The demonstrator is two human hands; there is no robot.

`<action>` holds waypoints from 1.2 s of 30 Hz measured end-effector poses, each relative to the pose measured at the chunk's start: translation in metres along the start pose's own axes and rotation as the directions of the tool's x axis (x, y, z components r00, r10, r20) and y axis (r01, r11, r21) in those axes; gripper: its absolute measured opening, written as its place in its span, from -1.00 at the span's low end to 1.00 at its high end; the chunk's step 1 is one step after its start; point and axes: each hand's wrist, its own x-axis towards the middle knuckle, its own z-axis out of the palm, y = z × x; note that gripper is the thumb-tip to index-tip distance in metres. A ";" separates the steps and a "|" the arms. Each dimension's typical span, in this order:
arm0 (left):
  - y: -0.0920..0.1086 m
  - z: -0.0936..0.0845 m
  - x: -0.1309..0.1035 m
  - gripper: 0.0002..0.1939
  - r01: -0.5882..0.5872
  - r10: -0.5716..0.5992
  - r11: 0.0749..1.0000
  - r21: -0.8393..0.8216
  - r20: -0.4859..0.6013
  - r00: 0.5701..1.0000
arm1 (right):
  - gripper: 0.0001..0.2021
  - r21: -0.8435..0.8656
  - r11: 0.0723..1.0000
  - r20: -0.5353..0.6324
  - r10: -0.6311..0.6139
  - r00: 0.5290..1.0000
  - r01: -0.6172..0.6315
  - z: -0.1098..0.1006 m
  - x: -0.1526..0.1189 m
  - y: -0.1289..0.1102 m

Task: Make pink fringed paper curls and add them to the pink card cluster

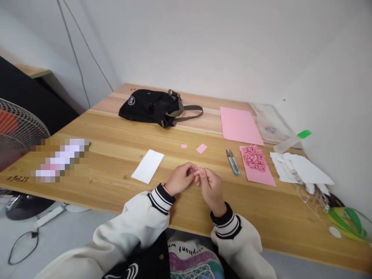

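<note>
My left hand (181,178) and my right hand (210,186) meet above the near part of the table, fingertips together. Both are closed in a pinch around a tiny pink piece (199,168), mostly hidden by the fingers; its exact kind does not show. Beyond my hands lie two small pink paper pieces, a larger one (201,148) and a smaller one (184,146). To the right are thread snips (233,162) with a blue handle. Past them, a heap of small crinkled pink pieces (254,158) rests on a pink sheet (266,179).
A folded white paper (148,166) lies left of my hands. Farther back are a black bag (145,105) and a large pink sheet (241,126). White papers (305,168) and a green-and-yellow roll (347,223) occupy the right edge. A fan (20,120) stands at left.
</note>
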 end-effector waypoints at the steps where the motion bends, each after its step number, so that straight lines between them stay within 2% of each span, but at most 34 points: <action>1: 0.002 0.000 -0.001 -0.85 0.000 0.000 1.000 0.004 0.011 1.000 | -0.67 0.042 0.999 0.004 0.010 1.000 -0.010 -0.001 -0.002 -0.002; 7: 0.013 -0.001 -0.003 -0.87 -0.007 -0.003 0.994 0.110 0.085 0.996 | -0.64 0.265 0.950 0.060 0.155 0.986 -0.165 -0.004 -0.008 -0.009; 10: 0.012 -0.001 -0.002 -0.87 -0.005 -0.007 0.993 0.122 0.097 0.995 | -0.62 0.324 0.923 0.084 0.192 0.978 -0.209 -0.004 -0.008 -0.007; 27: 0.007 0.000 0.000 -0.87 -0.028 0.006 0.986 0.167 0.131 0.991 | -0.69 0.464 0.858 0.126 0.183 0.975 -0.222 -0.004 -0.003 -0.008; 36: 0.006 0.001 0.001 -0.87 -0.024 -0.001 0.979 0.203 0.122 0.993 | -0.74 0.475 0.836 0.155 0.227 0.962 -0.274 -0.002 0.003 0.008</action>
